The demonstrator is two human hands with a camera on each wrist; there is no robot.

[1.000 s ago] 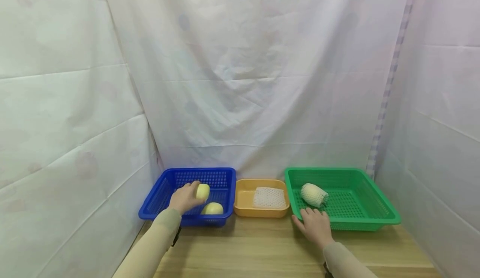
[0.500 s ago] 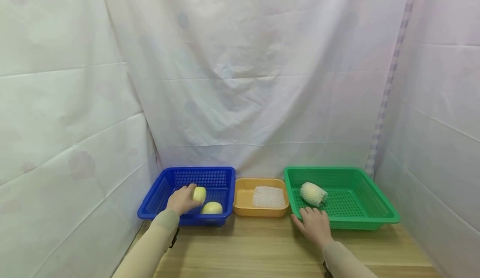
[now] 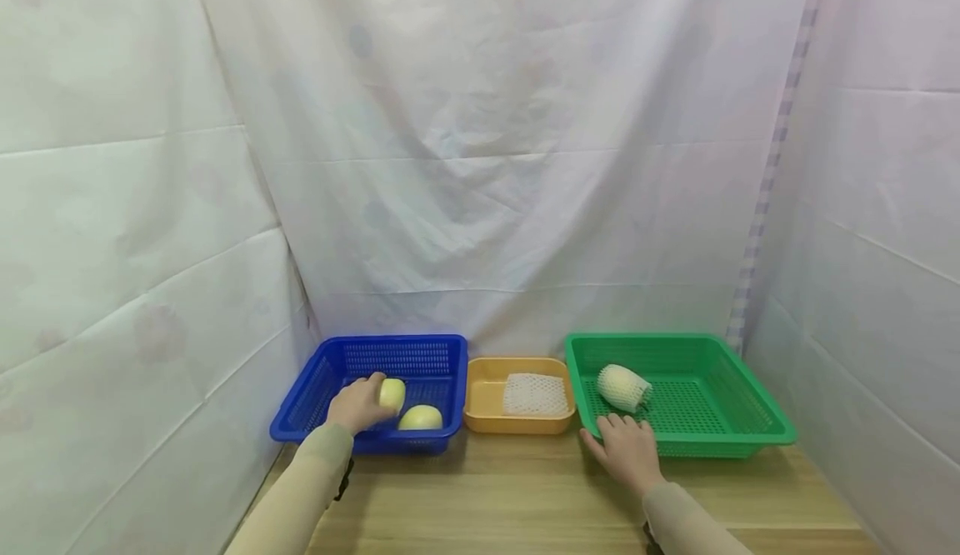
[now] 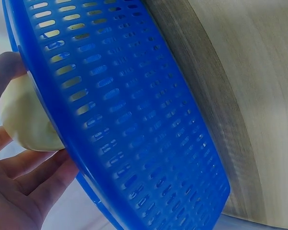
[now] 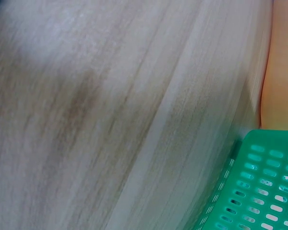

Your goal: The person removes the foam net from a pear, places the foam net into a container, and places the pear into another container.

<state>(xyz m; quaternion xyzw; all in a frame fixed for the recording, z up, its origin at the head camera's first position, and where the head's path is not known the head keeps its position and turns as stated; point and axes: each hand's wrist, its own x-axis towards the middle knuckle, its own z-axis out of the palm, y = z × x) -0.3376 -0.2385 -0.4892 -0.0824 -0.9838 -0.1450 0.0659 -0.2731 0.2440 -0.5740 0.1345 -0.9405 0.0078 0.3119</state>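
Note:
My left hand point(image 3: 357, 406) grips a pale yellow apple point(image 3: 392, 396) inside the blue basket point(image 3: 408, 339). In the left wrist view, thumb and fingers curl round that apple point(image 4: 26, 115) just behind the basket's rim, which hides part of it. A second apple point(image 3: 422, 418) lies in the same basket, close to the front wall. At the right, my right hand point(image 3: 628, 452) rests with relaxed fingers on the front rim of the green basket point(image 3: 712, 438). Inside it a fruit in a white foam net point(image 3: 622, 387) lies on its side near the left wall.
Between the baskets stands a shallow orange tray point(image 3: 480, 409) holding flat white foam nets point(image 3: 536, 394). All three containers stand on a wooden table point(image 3: 487, 497). White cloth point(image 3: 487, 205) hangs behind them and along both sides.
The left hand has lowered the apple slightly and shifted it left, deeper into the blue basket. The right hand keeps its place on the green rim. The view shifts slightly.

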